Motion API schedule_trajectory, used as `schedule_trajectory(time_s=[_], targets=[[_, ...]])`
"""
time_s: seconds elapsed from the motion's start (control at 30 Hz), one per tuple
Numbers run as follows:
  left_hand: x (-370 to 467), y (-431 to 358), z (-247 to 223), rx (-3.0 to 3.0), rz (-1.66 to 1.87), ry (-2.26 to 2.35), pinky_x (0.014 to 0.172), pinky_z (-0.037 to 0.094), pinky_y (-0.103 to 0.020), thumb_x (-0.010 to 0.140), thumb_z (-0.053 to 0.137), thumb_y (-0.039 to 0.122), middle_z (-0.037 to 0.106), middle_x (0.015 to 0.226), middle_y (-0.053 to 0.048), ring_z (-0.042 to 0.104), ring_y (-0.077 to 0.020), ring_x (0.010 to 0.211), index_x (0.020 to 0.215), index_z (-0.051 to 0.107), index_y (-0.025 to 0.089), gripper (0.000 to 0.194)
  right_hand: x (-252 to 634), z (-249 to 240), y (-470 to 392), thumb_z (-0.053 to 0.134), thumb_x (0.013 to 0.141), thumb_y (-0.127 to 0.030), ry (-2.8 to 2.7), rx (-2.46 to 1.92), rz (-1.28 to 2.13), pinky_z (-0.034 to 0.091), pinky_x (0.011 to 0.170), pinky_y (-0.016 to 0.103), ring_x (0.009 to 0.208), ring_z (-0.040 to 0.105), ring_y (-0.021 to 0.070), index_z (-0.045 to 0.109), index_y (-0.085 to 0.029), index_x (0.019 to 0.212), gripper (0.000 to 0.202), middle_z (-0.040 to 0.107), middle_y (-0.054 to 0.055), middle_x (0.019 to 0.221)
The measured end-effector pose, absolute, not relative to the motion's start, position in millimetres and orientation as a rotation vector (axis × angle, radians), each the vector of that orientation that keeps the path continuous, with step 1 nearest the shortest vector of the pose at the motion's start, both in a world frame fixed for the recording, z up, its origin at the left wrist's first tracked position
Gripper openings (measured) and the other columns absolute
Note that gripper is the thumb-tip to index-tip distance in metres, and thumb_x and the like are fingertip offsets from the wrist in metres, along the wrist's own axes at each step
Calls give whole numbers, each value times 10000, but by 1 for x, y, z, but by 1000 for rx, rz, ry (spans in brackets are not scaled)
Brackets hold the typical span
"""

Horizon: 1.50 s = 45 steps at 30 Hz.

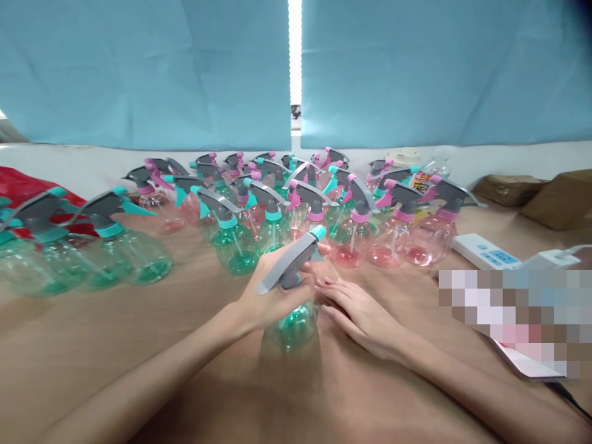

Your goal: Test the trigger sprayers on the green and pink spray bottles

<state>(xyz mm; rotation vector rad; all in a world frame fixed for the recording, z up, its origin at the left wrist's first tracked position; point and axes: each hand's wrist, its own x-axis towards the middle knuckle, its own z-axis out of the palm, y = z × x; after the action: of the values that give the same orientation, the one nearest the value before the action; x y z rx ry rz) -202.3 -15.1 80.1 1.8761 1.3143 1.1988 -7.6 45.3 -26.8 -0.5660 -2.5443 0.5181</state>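
A green spray bottle (292, 327) with a grey and teal spray head stands upright in front of me, near the middle of the view. My left hand (272, 290) is wrapped round its neck, just under the spray head. Beside it on the right, my right hand (354, 308) has its fingers extended toward the bottle, the tips close to my left hand; whether they touch is unclear. Behind both hands stand several more spray bottles, among them a green one (238, 250) and a pink one (351, 246).
More green bottles (148, 262) stand at the left, by a red cloth (28, 182). At the right are a white power strip (485, 251), a partly pixelated device (531, 361) with a black cable, and brown packages (562, 200). Blue curtains (148, 74) hang behind.
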Motion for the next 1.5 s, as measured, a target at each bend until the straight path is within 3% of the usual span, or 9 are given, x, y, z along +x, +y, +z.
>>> schedule_trajectory(time_s=[0.17, 0.4, 0.53, 0.7, 0.87, 1.0, 1.23, 1.4, 1.5], targets=[[-204, -15, 71, 1937, 1244, 1448, 465, 426, -227, 723, 585, 228, 606, 641, 13, 512, -114, 521, 797, 590, 190, 84, -5, -21, 42, 592, 875, -503, -2526, -431, 633, 377, 1075, 534, 1285, 488, 320, 383, -181, 1433, 677, 528, 167, 1394], [-202, -17, 69, 1992, 1230, 1540, 460, 414, -237, 752, 602, 226, 595, 606, 30, 474, -107, 512, 919, 633, 175, 177, -26, -9, 25, 684, 802, -527, -2266, -397, 1045, 462, 1035, 450, 1324, 457, 287, 248, -242, 1473, 850, 415, 142, 1482], [-207, -20, 69, 2023, 1278, 1473, 500, 408, -238, 768, 640, 260, 515, 634, 53, 434, -98, 543, 1120, 614, 168, 364, -42, 3, 12, 728, 783, -468, -2223, -532, 1043, 544, 922, 450, 1158, 598, 288, 368, -243, 1376, 729, 562, 120, 1332], [-227, -33, 71, 1950, 1255, 1507, 579, 458, -253, 758, 698, 343, 594, 826, 19, 506, -109, 628, 1246, 512, 216, 538, -63, 6, 2, 716, 796, -451, -2217, -544, 1129, 597, 791, 409, 999, 679, 274, 466, -225, 1226, 547, 679, 96, 1110], [-260, -67, 71, 2000, 1140, 1676, 730, 517, -326, 730, 717, 329, 645, 1004, -25, 631, -196, 848, 1242, 488, 241, 568, -93, 4, -7, 758, 746, -465, -2215, -536, 1095, 533, 925, 450, 1151, 602, 298, 435, -196, 1288, 686, 618, 133, 1247], [-295, -100, 60, 2071, 1101, 1805, 886, 496, -415, 763, 702, 418, 636, 1156, -91, 605, -284, 1059, 1244, 496, 217, 560, -127, 6, -18, 749, 742, -493, -2270, -519, 1065, 511, 953, 439, 1155, 594, 285, 409, -165, 1336, 759, 593, 154, 1282], [-355, -140, 43, 2094, 1047, 2321, 866, 500, -421, 834, 626, 481, 557, 1078, -102, 581, -281, 1007, 1194, 512, 187, 478, -186, 13, -28, 656, 799, -577, -2433, -424, 665, 452, 997, 512, 1242, 518, 326, 421, -164, 1369, 742, 559, 182, 1331], [-390, -132, 45, 1973, 1125, 2486, 886, 491, -435, 812, 628, 554, 568, 1099, -74, 593, -304, 994, 1148, 557, 241, 464, -196, 27, -6, 533, 911, -505, -2264, -579, 461, 536, 764, 400, 945, 658, 263, 586, -205, 1065, 340, 677, 101, 1053], [-401, -118, 49, 1926, 1108, 2477, 922, 479, -465, 808, 624, 566, 582, 1160, -101, 596, -336, 1043, 1177, 553, 206, 520, -188, 35, 12, 492, 927, -510, -2150, -710, 335, 493, 630, 349, 701, 642, 214, 572, -216, 898, 306, 672, 71, 911]])
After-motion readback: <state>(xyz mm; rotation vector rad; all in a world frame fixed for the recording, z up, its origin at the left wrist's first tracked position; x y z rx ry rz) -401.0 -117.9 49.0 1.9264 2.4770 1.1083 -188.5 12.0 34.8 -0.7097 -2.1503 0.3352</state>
